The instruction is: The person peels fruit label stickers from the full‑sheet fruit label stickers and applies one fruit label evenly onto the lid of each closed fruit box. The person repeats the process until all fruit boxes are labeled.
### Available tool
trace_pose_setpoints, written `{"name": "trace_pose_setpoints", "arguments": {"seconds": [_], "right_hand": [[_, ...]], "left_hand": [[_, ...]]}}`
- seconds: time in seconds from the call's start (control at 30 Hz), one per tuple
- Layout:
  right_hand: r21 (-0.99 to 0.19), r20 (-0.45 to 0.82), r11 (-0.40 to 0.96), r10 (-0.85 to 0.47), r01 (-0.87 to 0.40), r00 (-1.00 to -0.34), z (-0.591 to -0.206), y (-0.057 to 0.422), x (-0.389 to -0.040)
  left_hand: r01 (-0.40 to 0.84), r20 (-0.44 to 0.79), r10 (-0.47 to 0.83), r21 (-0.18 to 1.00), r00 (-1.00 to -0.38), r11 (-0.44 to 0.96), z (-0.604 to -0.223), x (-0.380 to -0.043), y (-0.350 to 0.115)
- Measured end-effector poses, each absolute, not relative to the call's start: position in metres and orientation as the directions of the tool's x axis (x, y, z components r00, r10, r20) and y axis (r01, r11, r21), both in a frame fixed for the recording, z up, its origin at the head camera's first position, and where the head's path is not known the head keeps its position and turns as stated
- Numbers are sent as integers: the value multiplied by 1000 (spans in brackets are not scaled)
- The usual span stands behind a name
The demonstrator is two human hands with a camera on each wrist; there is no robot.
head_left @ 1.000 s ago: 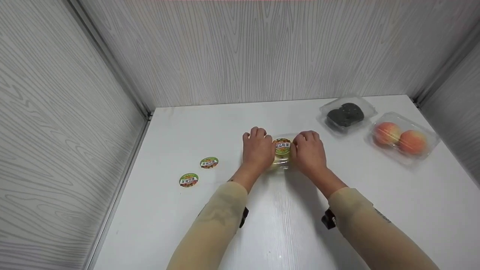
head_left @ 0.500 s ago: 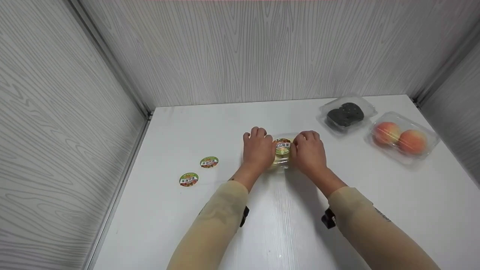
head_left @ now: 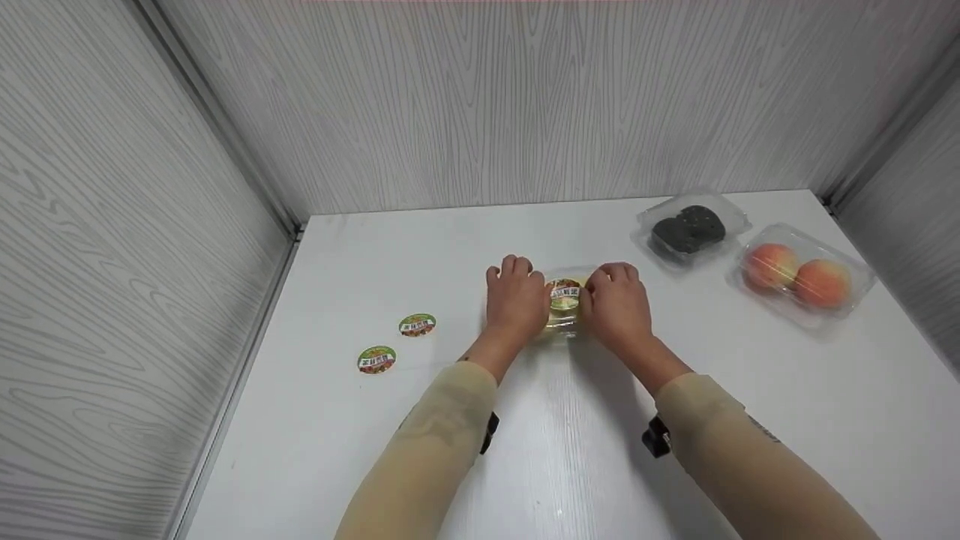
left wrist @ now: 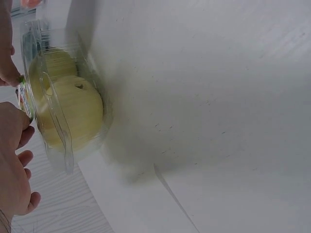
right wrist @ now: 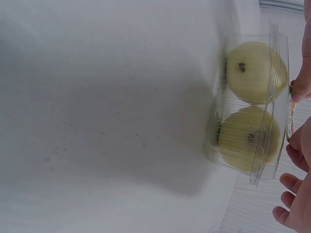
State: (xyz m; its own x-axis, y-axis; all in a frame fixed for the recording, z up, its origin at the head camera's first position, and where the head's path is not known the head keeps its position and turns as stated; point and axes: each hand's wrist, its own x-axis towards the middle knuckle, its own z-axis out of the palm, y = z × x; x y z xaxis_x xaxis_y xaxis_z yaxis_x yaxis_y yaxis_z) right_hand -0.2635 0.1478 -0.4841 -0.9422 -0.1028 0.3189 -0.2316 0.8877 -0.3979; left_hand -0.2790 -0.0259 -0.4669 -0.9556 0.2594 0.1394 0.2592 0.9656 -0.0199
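Note:
A clear plastic clamshell box (right wrist: 277,160) with two round yellow-green fruits (right wrist: 250,138) inside stands on the white table between my hands. An oval green, red and white sticker (head_left: 564,294) is at the top of its lid. My left hand (head_left: 516,301) pinches the sticker's left edge with thumb and finger; my right hand (head_left: 618,301) pinches its right edge. In the wrist views the other fingers are loosely curled beside the box. Whether the sticker's middle touches the lid cannot be made out.
Two similar stickers (head_left: 417,325) lie on the table at the left. At the back right stand a clear box (head_left: 731,210) with dark round items and another clear box (head_left: 855,274) with two orange-red peach-like fruits. Grey wood-grain walls (head_left: 480,105) enclose the table at the back and sides.
Both hands keep nearly the same place. Between them the sticker has shifted very slightly toward me, and its lower half catches more light.

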Motion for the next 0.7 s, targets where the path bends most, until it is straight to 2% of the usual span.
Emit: {"name": "trace_pose_setpoints", "arguments": {"seconds": [0.37,0.7], "right_hand": [[-401,287,892,-94,-209,-953,-485,148,-263],[-400,351,882,-104,-250,-930,-490,149,-264]], "left_hand": [[262,148,263,-22,-954,965,-468,-278,-25],[257,148,256,-17,-955,966,-467,-277,-24]]}}
